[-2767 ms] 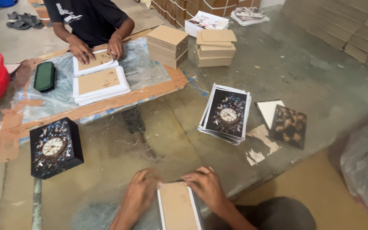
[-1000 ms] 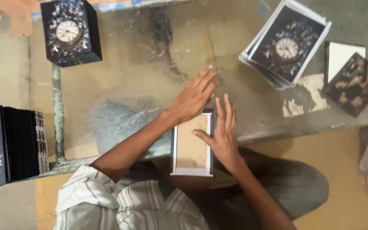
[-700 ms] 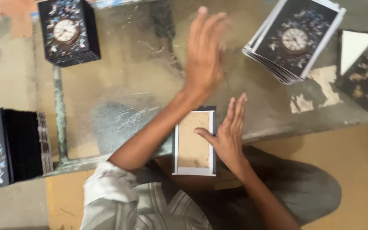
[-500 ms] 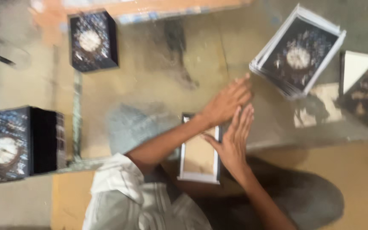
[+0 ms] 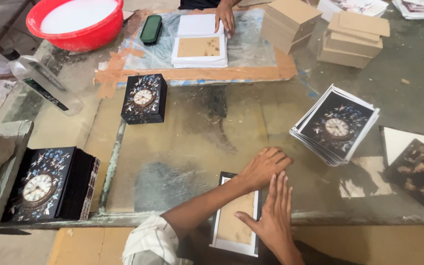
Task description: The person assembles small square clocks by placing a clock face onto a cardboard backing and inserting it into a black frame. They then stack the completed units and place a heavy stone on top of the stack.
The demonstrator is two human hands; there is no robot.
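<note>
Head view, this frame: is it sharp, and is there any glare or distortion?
Head view: sharp, no motion blur on either hand, left or right. Soft sheen on the glass table and plastic sheet, nothing washed out. Lighting is even with faint shadows. Mild wide-angle bending at the edges.

Black clock-print boxes [image 5: 144, 98], brown cartons [image 5: 352, 37]

Table top [image 5: 197, 137] – worn, smeared glass; panel [image 5: 234, 221] – matt brown board; basin [image 5: 74, 29] – glossy red plastic.
</note>
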